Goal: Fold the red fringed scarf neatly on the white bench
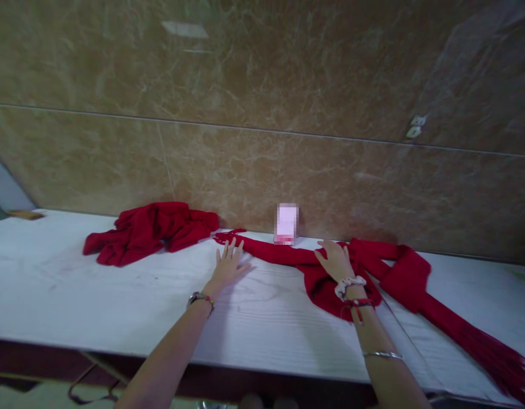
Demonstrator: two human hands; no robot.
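Observation:
A long red scarf [271, 253] with fringed ends lies across the white table, partly bunched toward the right. My left hand [228, 264] is spread open by the scarf's left end, its fingertips at the edge of the fabric near the fringe. Over the bunched middle of the scarf rests my right hand [334, 260], palm down with the fingers stretched out. Part of the fabric under the right hand and wrist is hidden. The other fringed end trails to the lower right.
A crumpled red cloth [149, 232] lies on the left of the white table [117, 307]. A phone-shaped object, blurred out [286, 222], leans against the brown marbled wall [245, 165]. A socket [415, 126] is on the wall at right. The table's front edge runs below my forearms.

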